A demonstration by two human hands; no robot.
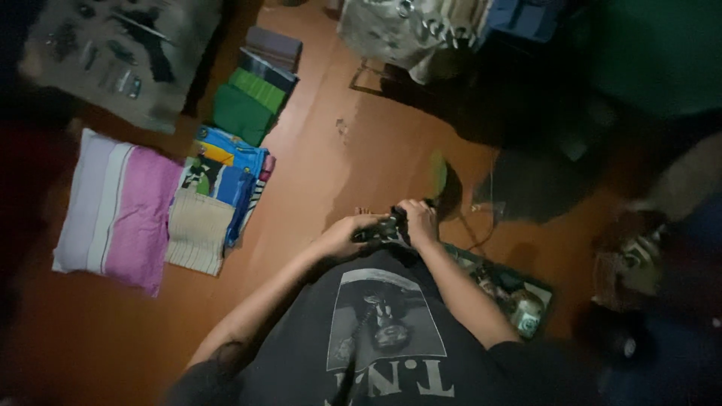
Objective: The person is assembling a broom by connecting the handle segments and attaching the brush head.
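I stand over a reddish-brown floor (323, 150) and look down past my dark printed shirt (376, 331). Both hands meet in front of my waist. My left hand (342, 234) and my right hand (418, 221) each grip a small bunched dark piece of cloth (387, 228) held between them. The cloth is dim and its shape is hard to make out.
Folded cloths lie in a row on the floor at left: a pink and white one (113, 210), a beige one (197, 239), blue patterned ones (226, 169), green (244, 105) and grey (272, 49). A dark pile (541, 180) and a small tray (511, 289) sit at right.
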